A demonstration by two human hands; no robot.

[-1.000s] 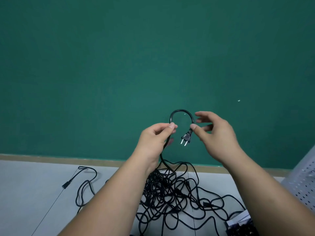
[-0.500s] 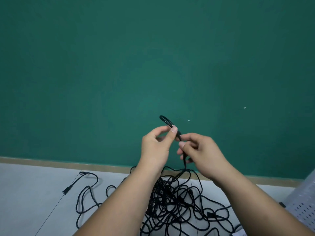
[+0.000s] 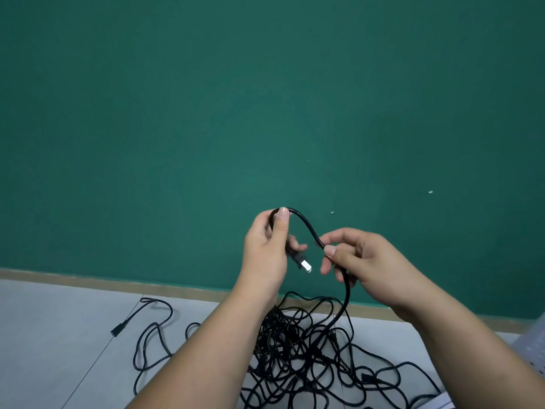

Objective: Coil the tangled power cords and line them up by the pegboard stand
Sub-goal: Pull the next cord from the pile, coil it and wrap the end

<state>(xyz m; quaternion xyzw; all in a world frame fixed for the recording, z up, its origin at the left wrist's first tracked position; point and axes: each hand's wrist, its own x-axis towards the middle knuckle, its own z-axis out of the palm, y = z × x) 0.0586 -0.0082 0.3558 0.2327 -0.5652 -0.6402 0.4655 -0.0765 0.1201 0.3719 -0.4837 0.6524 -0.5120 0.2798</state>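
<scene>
Cord: I see a thin black rubber power cord [image 3: 305, 224] arched between my hands, its plug [image 3: 301, 263] dangling.
Fingers: left hand [image 3: 269, 249] and right hand [image 3: 358, 261] pinch it.
Tangle: the black cord heap [image 3: 306, 349] lies at 6 o'clock, its lower edge cut off.

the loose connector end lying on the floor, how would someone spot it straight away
Start at the tangled pile of black cords on the grey floor below the green wall. One strand loops out to its left and ends in a small black connector. It lies alone, away from the pile and from both hands.
</scene>
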